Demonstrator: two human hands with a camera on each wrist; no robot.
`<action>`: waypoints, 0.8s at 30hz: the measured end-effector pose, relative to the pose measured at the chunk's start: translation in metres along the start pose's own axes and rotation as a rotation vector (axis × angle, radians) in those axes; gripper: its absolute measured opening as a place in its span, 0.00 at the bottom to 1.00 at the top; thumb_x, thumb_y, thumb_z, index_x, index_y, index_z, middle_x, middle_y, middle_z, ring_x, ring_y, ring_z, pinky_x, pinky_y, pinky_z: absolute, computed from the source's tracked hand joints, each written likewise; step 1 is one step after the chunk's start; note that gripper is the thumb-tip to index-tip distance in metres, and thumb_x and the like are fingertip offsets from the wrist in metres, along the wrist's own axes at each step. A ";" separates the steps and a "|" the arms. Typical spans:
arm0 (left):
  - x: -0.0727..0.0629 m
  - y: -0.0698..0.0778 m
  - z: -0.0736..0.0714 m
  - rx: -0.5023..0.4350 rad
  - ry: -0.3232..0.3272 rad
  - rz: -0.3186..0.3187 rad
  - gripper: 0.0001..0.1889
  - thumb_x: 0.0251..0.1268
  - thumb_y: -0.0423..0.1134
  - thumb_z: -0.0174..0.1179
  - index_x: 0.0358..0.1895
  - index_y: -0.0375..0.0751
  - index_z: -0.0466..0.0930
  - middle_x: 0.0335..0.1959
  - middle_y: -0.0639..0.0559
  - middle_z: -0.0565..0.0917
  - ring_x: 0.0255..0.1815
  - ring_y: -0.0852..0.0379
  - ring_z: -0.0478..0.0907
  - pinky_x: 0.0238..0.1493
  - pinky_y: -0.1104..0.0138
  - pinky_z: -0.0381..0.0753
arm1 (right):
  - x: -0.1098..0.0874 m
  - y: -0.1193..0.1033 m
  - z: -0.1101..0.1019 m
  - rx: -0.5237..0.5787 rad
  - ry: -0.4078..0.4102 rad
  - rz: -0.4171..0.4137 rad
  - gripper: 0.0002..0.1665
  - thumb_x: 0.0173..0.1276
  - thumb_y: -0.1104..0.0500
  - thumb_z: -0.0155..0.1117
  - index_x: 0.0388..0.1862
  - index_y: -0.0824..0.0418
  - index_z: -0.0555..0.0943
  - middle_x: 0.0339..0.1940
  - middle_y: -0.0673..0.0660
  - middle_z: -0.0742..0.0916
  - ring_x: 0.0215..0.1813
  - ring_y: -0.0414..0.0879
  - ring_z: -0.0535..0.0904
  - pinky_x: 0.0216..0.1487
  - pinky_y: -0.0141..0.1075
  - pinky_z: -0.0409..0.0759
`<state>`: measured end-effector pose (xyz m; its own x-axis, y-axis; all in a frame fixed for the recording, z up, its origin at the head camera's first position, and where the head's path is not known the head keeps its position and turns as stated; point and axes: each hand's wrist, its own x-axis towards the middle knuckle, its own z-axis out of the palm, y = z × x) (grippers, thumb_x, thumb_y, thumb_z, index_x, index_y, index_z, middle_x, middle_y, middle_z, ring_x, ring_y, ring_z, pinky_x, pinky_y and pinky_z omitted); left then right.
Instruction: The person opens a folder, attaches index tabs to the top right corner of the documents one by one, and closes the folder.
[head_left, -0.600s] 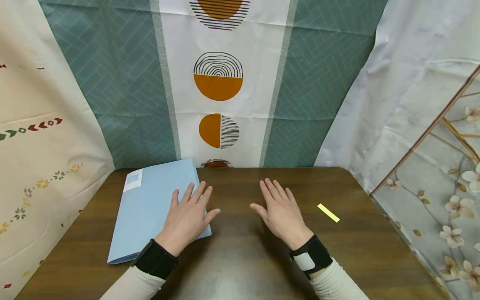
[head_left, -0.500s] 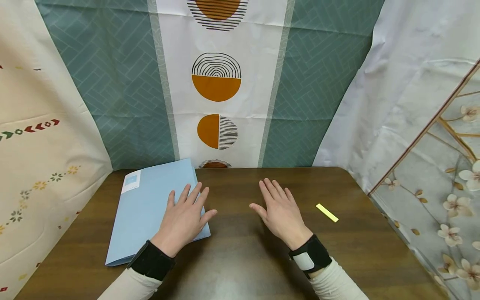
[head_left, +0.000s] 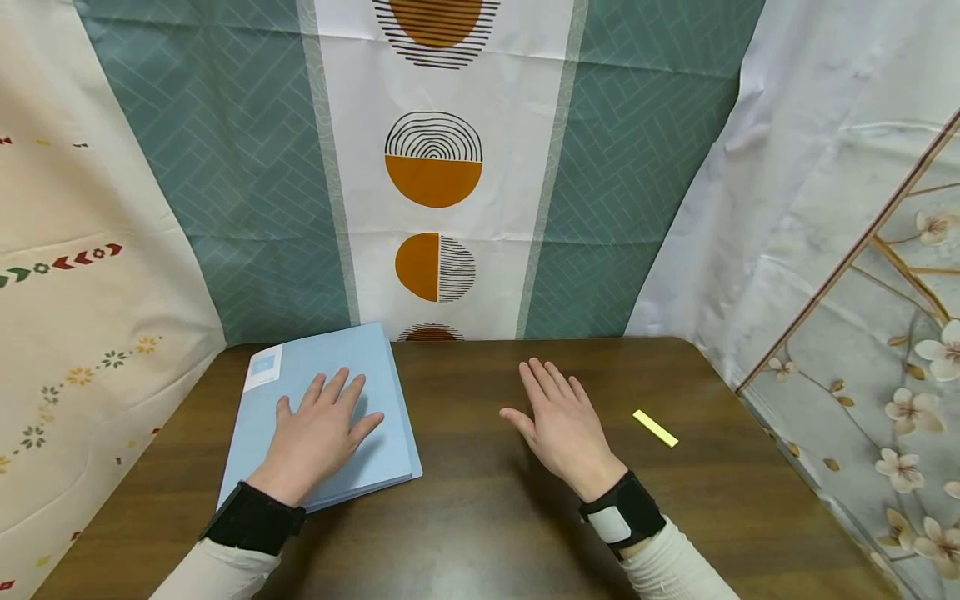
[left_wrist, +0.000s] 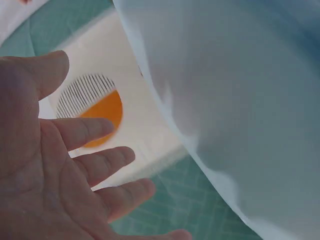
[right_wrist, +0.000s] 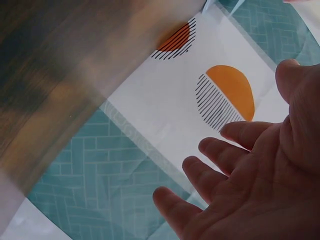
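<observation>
A light blue folder (head_left: 386, 400) with a white label in its upper left corner lies on the left of the table. Over it is my left hand (head_left: 318, 433), palm down with fingers spread; in the left wrist view there is a gap between the palm and the blue folder cover (left_wrist: 240, 90). My right hand (head_left: 562, 425) hovers over the middle right of the table, fingers straight and thumb out, holding nothing. To its right lies a small yellow strip (head_left: 656, 428).
The brown wooden table (head_left: 465, 517) reaches back to a patterned curtain (head_left: 450, 200). A cream cloth (head_left: 97, 333) hangs along the left side, and a white flowered cloth (head_left: 847, 350) along the right.
My left hand has moved left, from the folder's right edge to over its middle, uncovering that edge. The right hand stays where it was.
</observation>
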<state>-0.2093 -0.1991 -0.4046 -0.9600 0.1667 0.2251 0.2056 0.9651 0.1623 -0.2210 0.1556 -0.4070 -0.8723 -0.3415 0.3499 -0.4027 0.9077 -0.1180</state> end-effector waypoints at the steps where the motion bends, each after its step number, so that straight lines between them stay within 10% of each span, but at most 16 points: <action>1: 0.001 -0.005 -0.001 -0.005 -0.009 -0.020 0.39 0.82 0.61 0.62 0.81 0.35 0.71 0.82 0.28 0.67 0.82 0.21 0.60 0.67 0.15 0.55 | 0.000 0.000 0.000 0.001 0.001 0.000 0.49 0.84 0.35 0.61 0.87 0.66 0.65 0.86 0.66 0.71 0.87 0.64 0.63 0.84 0.64 0.60; 24: 0.001 -0.092 -0.017 -0.083 -0.140 -0.179 0.38 0.84 0.51 0.59 0.77 0.20 0.65 0.76 0.11 0.60 0.75 0.10 0.57 0.66 0.21 0.66 | -0.001 -0.005 0.010 0.055 -0.065 -0.004 0.48 0.85 0.35 0.61 0.88 0.65 0.65 0.87 0.64 0.70 0.87 0.61 0.64 0.83 0.62 0.62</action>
<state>-0.2259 -0.2917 -0.4033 -0.9983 0.0265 0.0513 0.0393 0.9628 0.2672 -0.2211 0.1490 -0.4157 -0.8862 -0.3618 0.2893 -0.4191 0.8923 -0.1679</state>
